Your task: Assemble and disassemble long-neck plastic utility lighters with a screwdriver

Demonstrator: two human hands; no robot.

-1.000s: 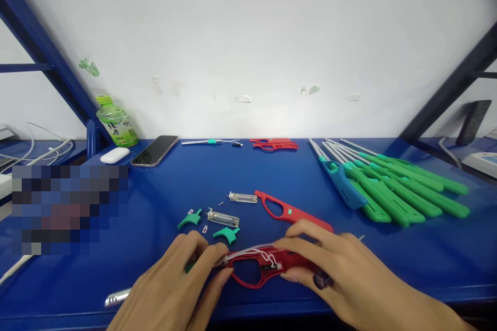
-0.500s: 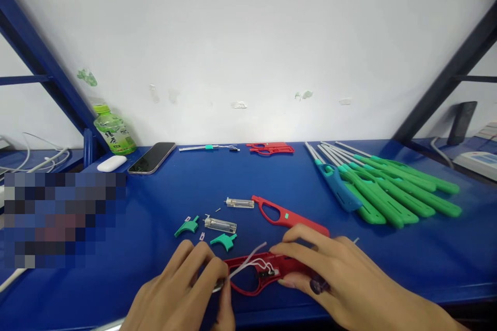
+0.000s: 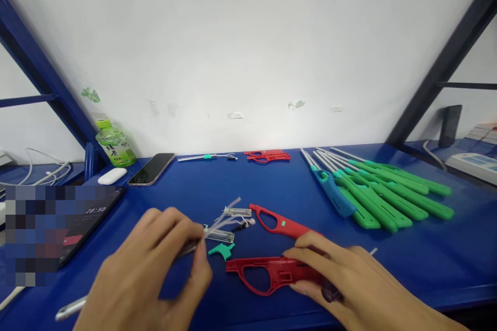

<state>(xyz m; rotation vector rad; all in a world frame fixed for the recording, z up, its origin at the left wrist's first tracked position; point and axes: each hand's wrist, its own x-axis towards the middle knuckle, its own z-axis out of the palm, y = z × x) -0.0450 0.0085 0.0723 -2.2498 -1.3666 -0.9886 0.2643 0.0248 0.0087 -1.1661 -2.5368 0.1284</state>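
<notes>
My left hand [image 3: 155, 269] pinches a silver lighter tube [image 3: 72, 309], whose end juts out below the hand. From its other end trail a clear hose and white wires with a small black connector [image 3: 239, 225], raised over the table. With fingers closed on its right end, my right hand [image 3: 341, 279] grips a red lighter handle half [image 3: 277, 271], lying hollow side up. A slim tool with a dark purple end [image 3: 332, 292] is tucked under the same hand. Beside them lie a green trigger [image 3: 222, 251], two clear fuel tanks [image 3: 220, 236] and another red handle half [image 3: 285, 223].
Several green lighters [image 3: 382, 191] and a blue one [image 3: 336, 194] lie at right. Along the back are red handle parts [image 3: 267, 155], another tube [image 3: 194, 158], a phone [image 3: 152, 169], a white case [image 3: 112, 176] and a bottle [image 3: 116, 145]. A tablet [image 3: 91, 217] lies left.
My left hand has lifted the tube, hose and wires out of the red handle half and moved left and up. My right hand still grips the half.
</notes>
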